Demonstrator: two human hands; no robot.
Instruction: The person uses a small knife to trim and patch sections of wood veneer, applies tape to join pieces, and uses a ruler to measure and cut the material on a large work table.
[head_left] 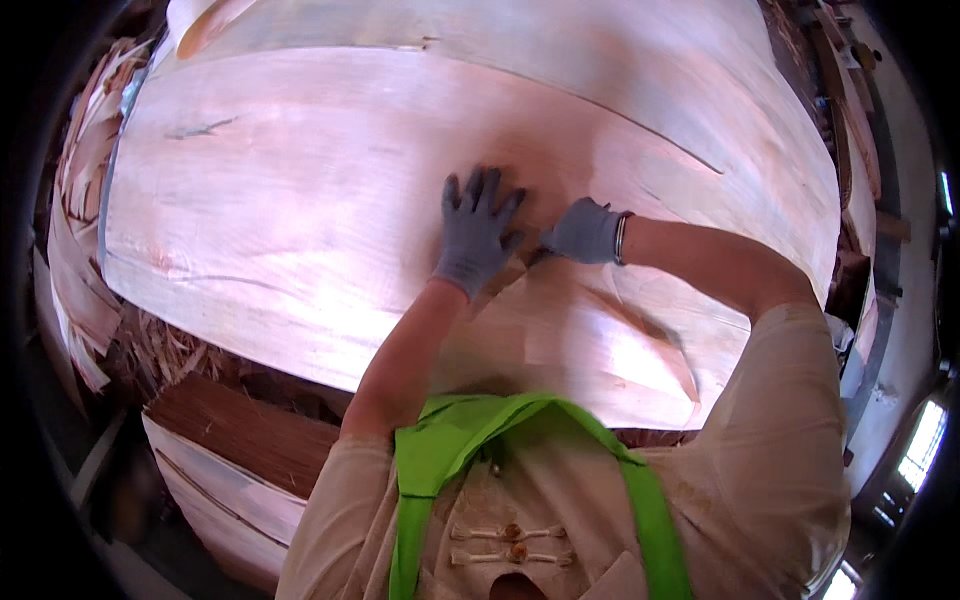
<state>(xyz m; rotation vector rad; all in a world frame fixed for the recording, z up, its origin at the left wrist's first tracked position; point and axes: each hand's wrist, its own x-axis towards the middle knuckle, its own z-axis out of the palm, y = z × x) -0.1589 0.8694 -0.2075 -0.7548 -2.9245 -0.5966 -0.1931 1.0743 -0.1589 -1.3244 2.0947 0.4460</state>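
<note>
Left hand (474, 232): grey glove, fingers spread wide, palm pressed flat on the veneer sheet (300, 220), gripping nothing.
Right hand (585, 232): grey glove too, just beside the left, fingers curled and seemingly pinching at a seam or edge of the sheet; exact grip hard to tell.
Veneer sheet: pale, pinkish, thin wood, lying directly under both hands and spreading far to the left and away from them.
Done so far: by the look of it, sheet already laid out and mostly flat on the stack.
Left to do: likely some smoothing or aligning right at the hands, where a lower piece (600, 340) meets the big sheet; a dark split (660, 135) beyond the right hand and a small crack (200, 128) far left of the hands open.
Surface: no bare worktop in sight, only stacked veneer layers (230, 470) below and to the left of the left forearm.
Room: ragged veneer scraps (80, 250) piled far left of the hands; bright window (925, 445) low to the right, behind the right arm; grey floor beyond.
</note>
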